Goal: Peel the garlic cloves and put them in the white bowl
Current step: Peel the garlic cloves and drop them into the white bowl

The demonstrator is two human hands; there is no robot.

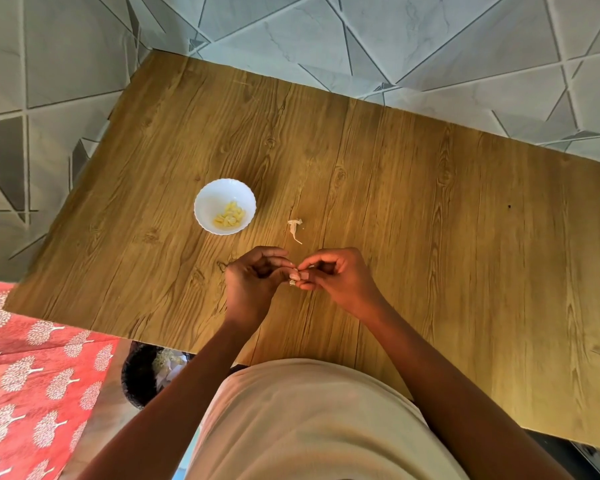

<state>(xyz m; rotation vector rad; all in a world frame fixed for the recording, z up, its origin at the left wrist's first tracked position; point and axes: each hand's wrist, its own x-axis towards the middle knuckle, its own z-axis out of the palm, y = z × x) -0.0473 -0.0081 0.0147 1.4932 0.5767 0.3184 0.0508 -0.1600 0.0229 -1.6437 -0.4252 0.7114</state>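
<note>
A: Hands?
B: Both over the wooden table (430,209), near its front edge, fingertips meeting. Left hand (253,278) curled, thumb and fingers closed round a small garlic clove (294,276). Right hand (333,275) also curled, its grip pinching the same clove from the other side. The clove is mostly hidden between the fingertips; only a pale bit shows.

A: Peeled or not?
B: Cannot tell, too small and covered.

A: The bowl?
B: White bowl (208,199) upright on the table, beyond the left hand and apart from it. A small heap of yellowish peeled cloves (230,216) lies inside, toward its near side.

A: Anything else on the table?
B: One scrap of garlic skin (294,228) with a thin tail, lying between the bowl and the hands, touching neither.

A: Off the table?
B: A dark bin (141,375) on the floor below the front edge, pale scraps in it. Red patterned cloth (32,375) at left.
</note>
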